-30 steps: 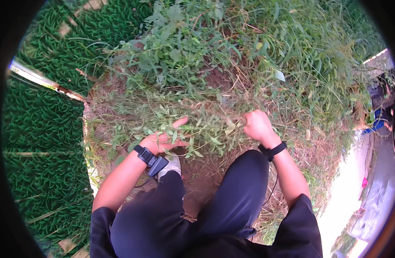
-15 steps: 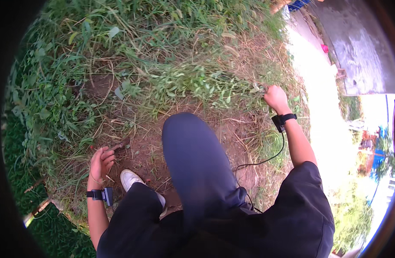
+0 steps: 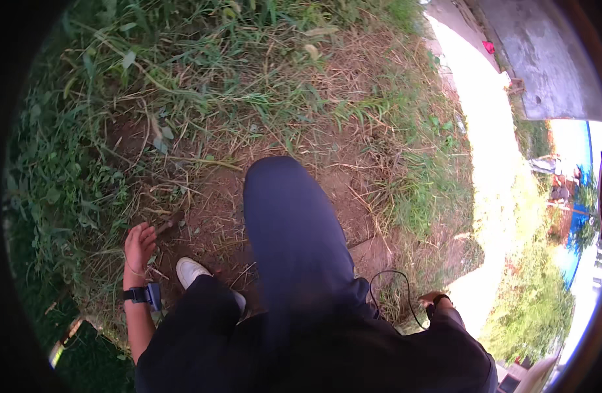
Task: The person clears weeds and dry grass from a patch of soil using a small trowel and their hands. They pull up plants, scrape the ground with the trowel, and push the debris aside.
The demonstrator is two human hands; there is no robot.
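At the far left, dark green leafy growth borders the ground. Next comes the left hand, raised over the weedy edge, its fingers loosely bent and pointing away from the body; a black wrist strap carries a small grey box. Just beyond those fingers lies a short brown stick-like piece, its long axis slanting, near end toward the hand, far end pointing up and to the right over bare soil. Whether the fingers grip it or merely come close (the two overlap in this view), I cannot tell. A white shoe stands right of the hand, then a dark-trousered knee in the middle, with flattened dry grass beyond. Farther right, a thin black cable loops near the right hand, which is low beside the body, partly hidden; its fingers' state cannot be told. A bright pale path and grey slab follow.
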